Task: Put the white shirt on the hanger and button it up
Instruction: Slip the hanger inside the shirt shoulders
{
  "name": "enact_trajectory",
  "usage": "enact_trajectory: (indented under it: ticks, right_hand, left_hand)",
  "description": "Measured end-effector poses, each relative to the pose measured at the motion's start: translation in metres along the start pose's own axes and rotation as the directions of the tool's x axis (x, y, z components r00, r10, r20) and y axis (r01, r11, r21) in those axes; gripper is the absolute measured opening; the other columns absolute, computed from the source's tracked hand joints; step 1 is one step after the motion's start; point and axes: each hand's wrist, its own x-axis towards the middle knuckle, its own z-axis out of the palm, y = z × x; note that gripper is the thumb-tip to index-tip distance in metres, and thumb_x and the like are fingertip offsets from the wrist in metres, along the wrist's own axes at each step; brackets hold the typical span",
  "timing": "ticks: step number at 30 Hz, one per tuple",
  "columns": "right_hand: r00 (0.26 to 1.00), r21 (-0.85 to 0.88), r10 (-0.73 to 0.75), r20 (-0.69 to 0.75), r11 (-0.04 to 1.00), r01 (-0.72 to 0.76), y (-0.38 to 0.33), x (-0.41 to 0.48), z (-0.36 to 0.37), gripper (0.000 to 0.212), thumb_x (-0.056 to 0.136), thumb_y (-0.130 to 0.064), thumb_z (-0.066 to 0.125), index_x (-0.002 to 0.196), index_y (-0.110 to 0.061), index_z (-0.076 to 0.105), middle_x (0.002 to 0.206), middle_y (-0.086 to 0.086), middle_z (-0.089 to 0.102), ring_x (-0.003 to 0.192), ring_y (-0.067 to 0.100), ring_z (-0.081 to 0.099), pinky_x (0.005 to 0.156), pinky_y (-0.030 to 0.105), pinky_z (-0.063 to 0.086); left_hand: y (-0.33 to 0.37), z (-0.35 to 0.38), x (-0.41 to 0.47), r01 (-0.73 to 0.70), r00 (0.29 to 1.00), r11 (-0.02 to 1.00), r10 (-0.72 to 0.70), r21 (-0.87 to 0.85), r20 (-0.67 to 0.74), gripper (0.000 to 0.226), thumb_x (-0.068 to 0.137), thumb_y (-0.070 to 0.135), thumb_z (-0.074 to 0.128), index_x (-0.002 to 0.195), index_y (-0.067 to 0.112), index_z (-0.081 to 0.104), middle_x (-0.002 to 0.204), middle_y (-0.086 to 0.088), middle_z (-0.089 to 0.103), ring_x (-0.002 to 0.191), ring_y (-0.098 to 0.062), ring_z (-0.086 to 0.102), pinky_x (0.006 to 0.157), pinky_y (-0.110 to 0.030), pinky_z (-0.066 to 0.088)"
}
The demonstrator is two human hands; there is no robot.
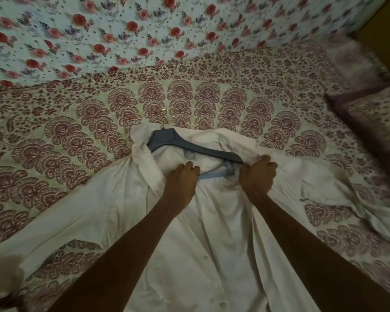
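Observation:
The white shirt (212,233) lies spread open on the bed, collar away from me. A dark blue hanger (167,138) with a gold hook rests inside the collar area, its right arm running under the shirt's right shoulder. My left hand (182,179) is closed on the hanger's pale lower bar and the left front edge of the shirt. My right hand (258,174) grips the shirt fabric at the right shoulder, by the hanger's right tip. The left end of the hanger is hidden under the collar.
The bed is covered by a cream and maroon patterned bedspread (77,143). A floral sheet (122,30) lies across the far side. A matching pillow (374,118) sits at the right edge.

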Motion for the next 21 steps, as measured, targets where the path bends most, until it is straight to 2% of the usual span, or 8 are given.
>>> enact_trajectory:
  ticks: [3, 5, 8, 10, 12, 14, 18, 21]
  right_hand:
    - [0.996, 0.034, 0.018, 0.089, 0.999, -0.021, 0.007, 0.014, -0.011, 0.037, 0.084, -0.027, 0.066, 0.110, -0.001, 0.061, 0.112, 0.019, 0.066, 0.104, 0.036, 0.063, 0.083, 0.037, 0.049]
    - [0.999, 0.131, -0.017, 0.041, 0.991, 0.012, 0.000, 0.018, -0.020, 0.022, 0.086, -0.023, 0.063, 0.094, -0.002, 0.066, 0.097, 0.016, 0.070, 0.093, 0.034, 0.066, 0.075, 0.032, 0.046]
    - [0.992, 0.349, -0.057, -0.113, 0.932, 0.094, -0.010, 0.019, -0.037, 0.017, 0.093, -0.025, 0.059, 0.092, -0.009, 0.060, 0.090, 0.011, 0.068, 0.084, 0.027, 0.062, 0.071, 0.028, 0.038]
    - [0.984, 0.432, -0.125, -0.130, 0.886, 0.170, -0.014, 0.020, -0.043, 0.016, 0.095, -0.024, 0.057, 0.094, -0.008, 0.059, 0.088, 0.006, 0.063, 0.081, 0.021, 0.056, 0.070, 0.026, 0.035]
    - [0.977, 0.473, -0.207, -0.049, 0.857, 0.205, -0.014, 0.024, -0.044, 0.016, 0.095, -0.020, 0.058, 0.096, -0.005, 0.059, 0.086, 0.004, 0.060, 0.079, 0.018, 0.052, 0.068, 0.025, 0.032]
    - [0.961, 0.513, -0.276, 0.022, 0.828, 0.226, -0.014, 0.028, -0.043, 0.015, 0.093, -0.018, 0.060, 0.089, -0.004, 0.058, 0.081, 0.005, 0.056, 0.075, 0.015, 0.048, 0.065, 0.026, 0.033]
    - [0.928, 0.513, -0.352, 0.121, 0.823, 0.245, -0.014, 0.035, -0.045, 0.010, 0.091, -0.017, 0.063, 0.085, -0.009, 0.062, 0.074, -0.005, 0.057, 0.068, 0.006, 0.050, 0.062, 0.012, 0.037]
    - [0.927, 0.507, -0.348, 0.139, 0.829, 0.235, -0.014, 0.036, -0.046, 0.007, 0.090, -0.016, 0.062, 0.088, -0.010, 0.065, 0.079, -0.005, 0.062, 0.072, 0.009, 0.055, 0.064, 0.020, 0.041]
  left_hand:
    - [0.004, 0.000, 0.005, -0.001, 1.000, 1.000, 0.000, 0.026, 0.027, 0.019, 0.091, 0.012, 0.061, 0.109, 0.020, 0.060, 0.107, -0.002, 0.057, 0.094, -0.021, 0.058, 0.073, -0.036, 0.053]
    - [0.005, -0.002, 0.004, 0.002, 0.999, 0.999, -0.004, 0.033, 0.038, 0.021, 0.090, 0.011, 0.063, 0.108, 0.021, 0.060, 0.106, -0.002, 0.057, 0.092, -0.021, 0.058, 0.071, -0.035, 0.054]
    - [0.009, -0.002, 0.004, -0.012, 0.999, 0.999, 0.010, 0.043, 0.044, 0.025, 0.088, 0.009, 0.065, 0.109, 0.022, 0.060, 0.103, 0.000, 0.057, 0.090, -0.019, 0.058, 0.067, -0.033, 0.053]
    - [0.014, 0.001, 0.004, -0.030, 0.999, 0.999, 0.028, 0.037, 0.040, 0.027, 0.085, 0.007, 0.068, 0.106, 0.021, 0.061, 0.100, 0.000, 0.058, 0.086, -0.019, 0.059, 0.063, -0.031, 0.051]
    - [0.023, 0.003, 0.006, -0.046, 0.999, 0.999, 0.046, 0.006, 0.012, 0.025, 0.082, 0.006, 0.071, 0.102, 0.021, 0.065, 0.096, 0.000, 0.059, 0.082, -0.019, 0.059, 0.057, -0.031, 0.049]
    - [0.035, 0.005, 0.014, -0.058, 0.998, 0.998, 0.058, -0.006, -0.017, 0.022, 0.084, 0.009, 0.069, 0.102, 0.021, 0.066, 0.096, 0.001, 0.060, 0.084, -0.020, 0.060, 0.059, -0.033, 0.049]
    - [0.055, 0.005, 0.033, -0.076, 0.995, 0.995, 0.072, -0.057, -0.064, 0.017, 0.088, 0.014, 0.063, 0.103, 0.022, 0.066, 0.099, 0.000, 0.060, 0.089, -0.024, 0.059, 0.068, -0.037, 0.048]
    - [0.052, 0.011, 0.027, -0.084, 0.996, 0.992, 0.080, -0.095, -0.050, 0.023, 0.090, 0.016, 0.060, 0.111, 0.024, 0.065, 0.104, 0.000, 0.060, 0.094, -0.024, 0.057, 0.072, -0.037, 0.047]
